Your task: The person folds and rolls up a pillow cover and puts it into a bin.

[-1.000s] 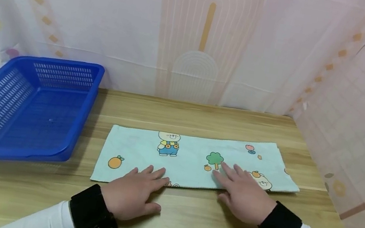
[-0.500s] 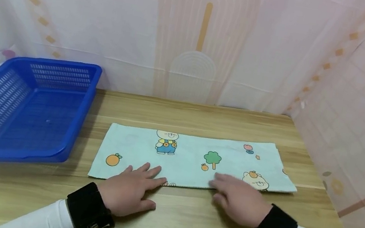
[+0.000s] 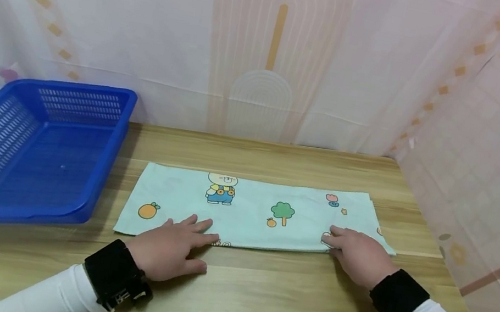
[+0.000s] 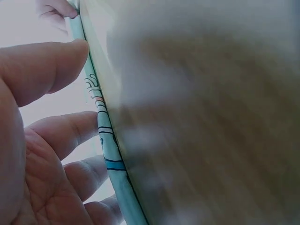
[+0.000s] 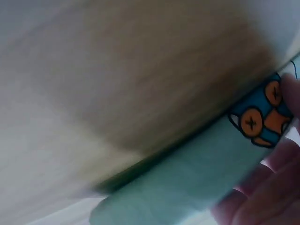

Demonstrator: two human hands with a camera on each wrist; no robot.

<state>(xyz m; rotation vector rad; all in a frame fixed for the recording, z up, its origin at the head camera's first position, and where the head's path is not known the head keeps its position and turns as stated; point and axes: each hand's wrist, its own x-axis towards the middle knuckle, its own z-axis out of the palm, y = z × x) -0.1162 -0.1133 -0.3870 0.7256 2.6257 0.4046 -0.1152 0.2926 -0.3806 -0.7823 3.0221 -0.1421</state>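
across the pale wood-grain counter [image 3: 254, 302], a blue rectangular slatted plastic basket [image 3: 106, 164] sits at the left edge. mid-counter, nearer the back edge, lies a flat, folded mint-green printed cloth [image 3: 245, 211]. the left hand [image 3: 170, 251] rests spread on its front edge; the right hand [image 3: 363, 257] pinches that edge near the right end.

Mint cartoon-print cloth [image 3: 245, 213], plain blue basket [image 3: 108, 164], wood-grained table [image 3: 265, 298]
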